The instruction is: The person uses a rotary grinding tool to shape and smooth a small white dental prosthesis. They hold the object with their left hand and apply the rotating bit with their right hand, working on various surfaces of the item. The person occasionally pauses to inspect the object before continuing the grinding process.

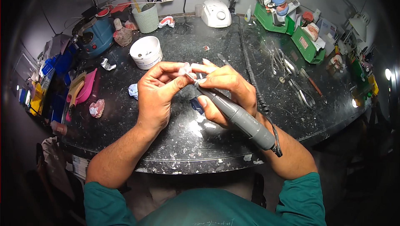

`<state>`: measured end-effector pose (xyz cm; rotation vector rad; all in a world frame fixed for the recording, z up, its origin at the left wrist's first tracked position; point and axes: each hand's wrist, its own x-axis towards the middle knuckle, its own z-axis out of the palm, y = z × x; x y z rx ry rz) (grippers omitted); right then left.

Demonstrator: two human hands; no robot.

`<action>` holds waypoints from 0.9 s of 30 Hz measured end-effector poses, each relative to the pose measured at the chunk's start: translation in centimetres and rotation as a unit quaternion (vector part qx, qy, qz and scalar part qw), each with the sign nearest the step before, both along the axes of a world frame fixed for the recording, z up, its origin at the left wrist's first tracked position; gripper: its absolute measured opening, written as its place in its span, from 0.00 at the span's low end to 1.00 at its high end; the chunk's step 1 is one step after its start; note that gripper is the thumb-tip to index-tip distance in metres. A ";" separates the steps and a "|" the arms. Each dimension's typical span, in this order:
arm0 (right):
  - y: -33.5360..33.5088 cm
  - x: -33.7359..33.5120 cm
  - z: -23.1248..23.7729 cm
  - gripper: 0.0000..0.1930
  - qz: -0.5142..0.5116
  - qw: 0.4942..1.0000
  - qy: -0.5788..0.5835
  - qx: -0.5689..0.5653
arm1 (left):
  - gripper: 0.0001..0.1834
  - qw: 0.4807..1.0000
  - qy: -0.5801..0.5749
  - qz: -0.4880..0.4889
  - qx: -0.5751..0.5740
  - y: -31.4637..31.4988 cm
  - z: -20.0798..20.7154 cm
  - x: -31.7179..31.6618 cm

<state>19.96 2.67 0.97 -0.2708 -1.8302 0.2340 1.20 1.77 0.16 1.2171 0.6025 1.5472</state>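
Work in the head view is judged under way, remainder unclear: 1 pinkish piece (186,66) is pinched in the left hand (155,93), fingers nearly closed, and 1 grey handpiece (238,117), tip beside it, is gripped by the curled right hand (234,85).

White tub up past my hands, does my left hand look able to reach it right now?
Probably yes: the white tub stands just beyond the left hand with nothing apparent between them, though that hand holds a small translucent piece.
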 end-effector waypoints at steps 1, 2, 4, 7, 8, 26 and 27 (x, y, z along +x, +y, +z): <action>0.0 0.0 0.0 0.21 0.003 1.000 -0.003 0.005 | 0.13 1.000 -0.003 -0.004 -0.005 0.0 0.2 0.1; 0.0 0.1 0.1 0.21 0.002 1.000 -0.005 0.005 | 0.14 1.000 -0.004 -0.007 -0.011 -0.2 0.5 0.2; -0.2 0.1 0.4 0.20 -0.001 1.000 -0.011 0.005 | 0.16 1.000 0.001 -0.003 -0.019 -0.3 0.7 0.4; -0.2 0.0 0.1 0.20 -0.008 1.000 0.000 -0.014 | 0.19 1.000 0.018 0.005 -0.018 -0.5 0.6 0.4; -0.4 0.1 0.1 0.20 -0.001 1.000 0.002 -0.031 | 0.19 1.000 0.019 0.000 -0.014 -0.3 0.5 0.3; -0.5 0.1 0.6 0.18 0.009 0.999 -0.042 -0.003 | 0.19 0.996 0.084 0.031 0.014 -0.6 0.6 0.1; -0.5 0.1 0.6 0.18 0.013 0.999 -0.043 -0.005 | 0.19 0.996 0.084 0.032 0.015 -0.5 0.5 0.1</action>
